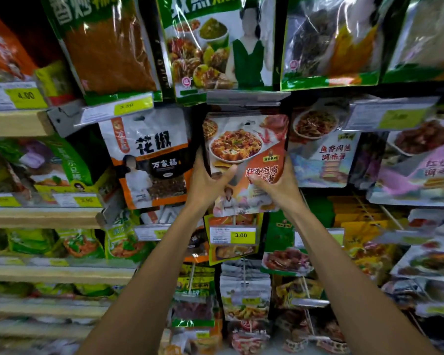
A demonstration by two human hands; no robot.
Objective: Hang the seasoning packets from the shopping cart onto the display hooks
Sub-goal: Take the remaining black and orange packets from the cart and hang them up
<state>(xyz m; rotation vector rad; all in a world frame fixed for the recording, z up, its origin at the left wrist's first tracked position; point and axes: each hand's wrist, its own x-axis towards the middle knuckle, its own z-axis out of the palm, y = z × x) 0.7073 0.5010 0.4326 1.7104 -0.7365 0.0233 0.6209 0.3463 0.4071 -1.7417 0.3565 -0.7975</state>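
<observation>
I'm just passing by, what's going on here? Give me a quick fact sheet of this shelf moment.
held item: orange sauce packet
left hand: grips packet's left edge
right hand: grips packet's right edge
left neighbour: white pepper packet
below: yellow price tag reading 3.00
hung yet: cannot tell

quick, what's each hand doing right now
Left hand: grips the orange packet's left edge.
Right hand: grips the same packet's right edge.
</observation>
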